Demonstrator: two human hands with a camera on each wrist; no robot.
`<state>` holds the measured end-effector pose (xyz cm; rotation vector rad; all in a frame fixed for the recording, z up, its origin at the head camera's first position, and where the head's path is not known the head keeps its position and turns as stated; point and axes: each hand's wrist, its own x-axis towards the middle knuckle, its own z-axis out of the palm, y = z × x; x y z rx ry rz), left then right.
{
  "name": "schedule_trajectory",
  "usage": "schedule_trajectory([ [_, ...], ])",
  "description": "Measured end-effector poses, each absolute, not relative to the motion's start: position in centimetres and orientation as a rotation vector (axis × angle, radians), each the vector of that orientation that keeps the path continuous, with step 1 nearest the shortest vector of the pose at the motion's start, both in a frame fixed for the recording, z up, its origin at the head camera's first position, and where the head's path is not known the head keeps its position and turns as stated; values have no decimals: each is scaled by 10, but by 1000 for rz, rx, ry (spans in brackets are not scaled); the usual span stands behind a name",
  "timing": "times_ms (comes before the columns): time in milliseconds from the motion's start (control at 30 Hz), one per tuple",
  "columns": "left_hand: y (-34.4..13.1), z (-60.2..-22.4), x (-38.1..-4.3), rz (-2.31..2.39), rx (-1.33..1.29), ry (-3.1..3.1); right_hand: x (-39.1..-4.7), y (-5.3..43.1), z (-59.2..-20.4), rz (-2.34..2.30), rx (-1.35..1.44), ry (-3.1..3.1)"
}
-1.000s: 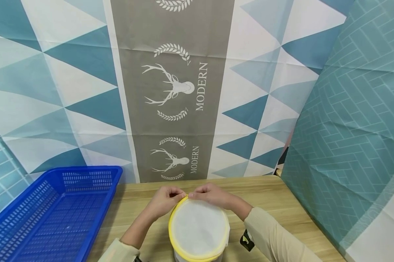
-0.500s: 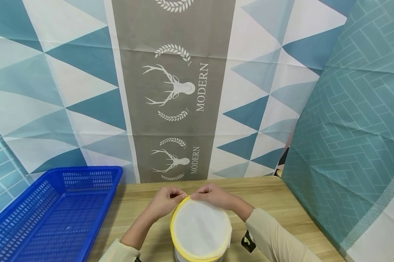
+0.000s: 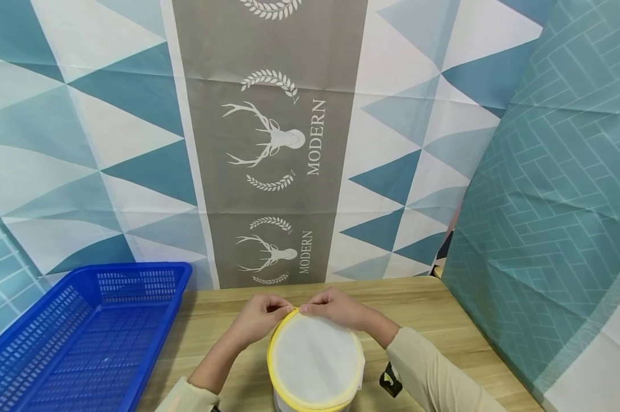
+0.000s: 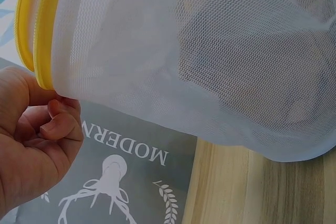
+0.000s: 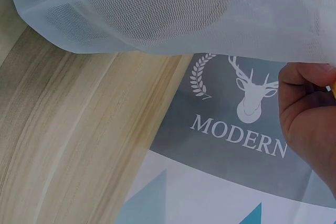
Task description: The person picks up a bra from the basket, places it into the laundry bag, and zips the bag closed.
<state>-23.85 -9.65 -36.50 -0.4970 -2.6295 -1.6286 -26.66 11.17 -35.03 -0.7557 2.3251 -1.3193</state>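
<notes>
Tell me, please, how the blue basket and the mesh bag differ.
The blue basket is rectangular; the mesh bag has a round, yellow-edged top. The basket is open on top; a white panel covers the bag. The basket is untouched; the left hand and right hand grip the bag's rim. Both have openwork walls.

The head view is bright, with a soft shadow beside the blue basket (image 3: 106, 337), lower left. Both wrist views look dimmer, making the white mesh bag (image 4: 142, 51) greyish.
</notes>
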Motion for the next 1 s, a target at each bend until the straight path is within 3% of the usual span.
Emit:
schedule_trajectory([
  [1000,-102,-369,-236,-1616,-470,-2614,-266,115,-354,-1350,-759,2300],
])
